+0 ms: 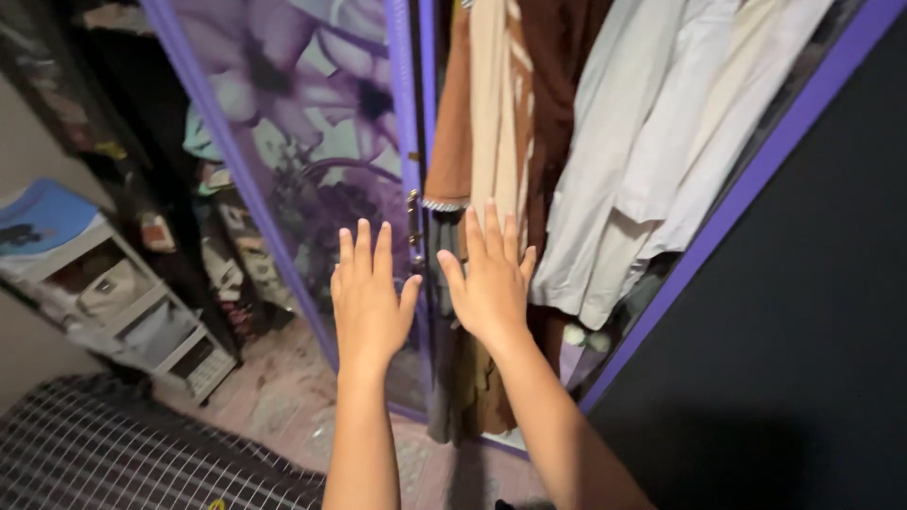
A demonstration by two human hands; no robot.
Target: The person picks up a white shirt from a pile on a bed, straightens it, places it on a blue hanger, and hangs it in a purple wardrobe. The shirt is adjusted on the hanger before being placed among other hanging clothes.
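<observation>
Hands hide wardrobe door edge; clothes cropped above.

Hanging clothes are filling the open wardrobe, leaving little room between them. The flowered door is blocking the left side, right in front of the left hand. The right hand is facing the garments.
</observation>
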